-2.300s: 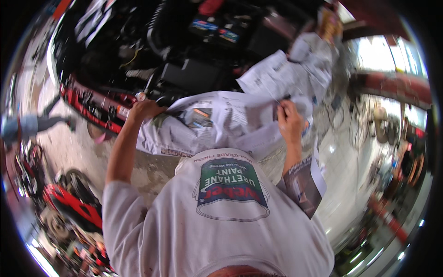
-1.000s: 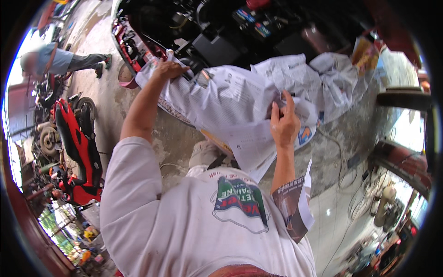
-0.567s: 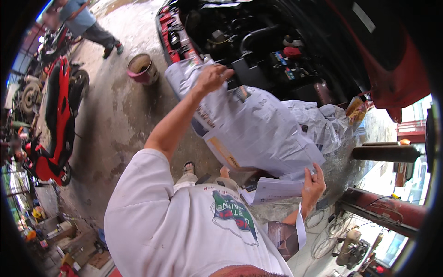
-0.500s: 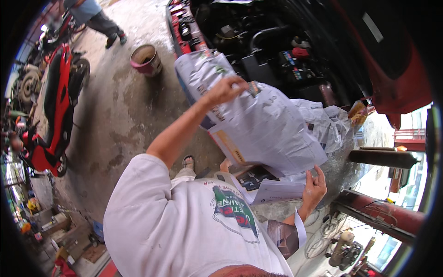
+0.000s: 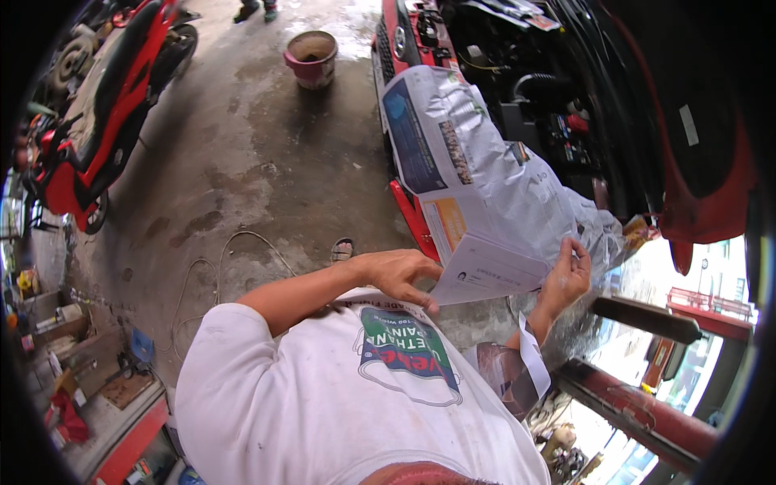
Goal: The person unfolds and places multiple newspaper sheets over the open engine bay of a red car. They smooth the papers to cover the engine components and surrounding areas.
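My left hand [image 5: 404, 276] is bent at the left edge of a white printed paper sheet [image 5: 489, 271], with its fingers closing on the sheet's lower left side. My right hand [image 5: 568, 275] pinches the same sheet at its right edge, so it hangs stretched in front of my shirt. Beyond it, newspaper sheets [image 5: 485, 153], crumpled in places, cover the fender of a red car with its hood raised. By my right forearm is a curled white strip of paper [image 5: 531, 356] beside a dark printed piece [image 5: 497, 372].
The open engine bay [image 5: 525, 89] lies at the far right. A red motorcycle [image 5: 121, 113] stands on the left. A dirty bucket [image 5: 312, 61] sits on the wet concrete floor. A red beam [image 5: 638, 412] is at lower right, and a cluttered bench [image 5: 121, 404] at lower left.
My left hand has come down from the newspaper on the fender to the left edge of the sheet. The sheet is now raised between both hands. The view has shifted left.
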The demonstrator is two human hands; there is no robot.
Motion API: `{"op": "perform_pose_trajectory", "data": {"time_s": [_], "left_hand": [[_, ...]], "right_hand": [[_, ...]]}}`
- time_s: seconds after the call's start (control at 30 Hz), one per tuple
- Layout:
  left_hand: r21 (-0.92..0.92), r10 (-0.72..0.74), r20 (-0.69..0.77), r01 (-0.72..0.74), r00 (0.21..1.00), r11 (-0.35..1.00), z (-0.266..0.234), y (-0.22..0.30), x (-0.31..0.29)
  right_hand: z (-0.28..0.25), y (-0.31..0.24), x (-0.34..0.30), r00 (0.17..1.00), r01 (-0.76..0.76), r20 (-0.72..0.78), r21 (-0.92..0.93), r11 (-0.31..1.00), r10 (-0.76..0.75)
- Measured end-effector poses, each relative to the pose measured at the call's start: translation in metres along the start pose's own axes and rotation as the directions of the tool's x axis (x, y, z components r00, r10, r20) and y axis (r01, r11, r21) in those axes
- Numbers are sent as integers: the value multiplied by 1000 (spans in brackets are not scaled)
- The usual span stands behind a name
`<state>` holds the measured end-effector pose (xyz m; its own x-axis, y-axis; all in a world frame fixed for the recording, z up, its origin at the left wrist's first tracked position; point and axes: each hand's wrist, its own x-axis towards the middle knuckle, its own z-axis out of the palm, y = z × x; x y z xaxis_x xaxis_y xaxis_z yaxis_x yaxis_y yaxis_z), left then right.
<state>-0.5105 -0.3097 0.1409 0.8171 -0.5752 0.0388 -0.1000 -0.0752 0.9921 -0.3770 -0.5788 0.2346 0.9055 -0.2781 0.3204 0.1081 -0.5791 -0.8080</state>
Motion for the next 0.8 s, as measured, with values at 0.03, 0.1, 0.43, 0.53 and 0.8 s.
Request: {"op": "perform_pose_trajectory", "data": {"time_s": [0.03, 0.1, 0.43, 0.53, 0.8], "left_hand": [[48, -14, -76, 18, 997, 999, 1, 3, -8], [14, -55, -233, 60, 971, 998, 6, 8, -20], [-359, -188, -313, 67, 931, 931, 69, -1, -22], [-423, -204, -333, 47, 920, 905, 76, 17, -19], [-81, -85, -570, 47, 817, 996, 47, 49, -83]], "right_hand": [[3, -2, -3, 999, 12, 31, 4, 1000, -12], [13, -2, -2, 994, 40, 102, 34, 999, -43], [9, 31, -13, 955, 147, 257, 20, 989, -147], [2, 61, -13, 966, 156, 204, 25, 987, -158], [-12, 0, -66, 588, -114, 764, 403, 908, -265]]}}
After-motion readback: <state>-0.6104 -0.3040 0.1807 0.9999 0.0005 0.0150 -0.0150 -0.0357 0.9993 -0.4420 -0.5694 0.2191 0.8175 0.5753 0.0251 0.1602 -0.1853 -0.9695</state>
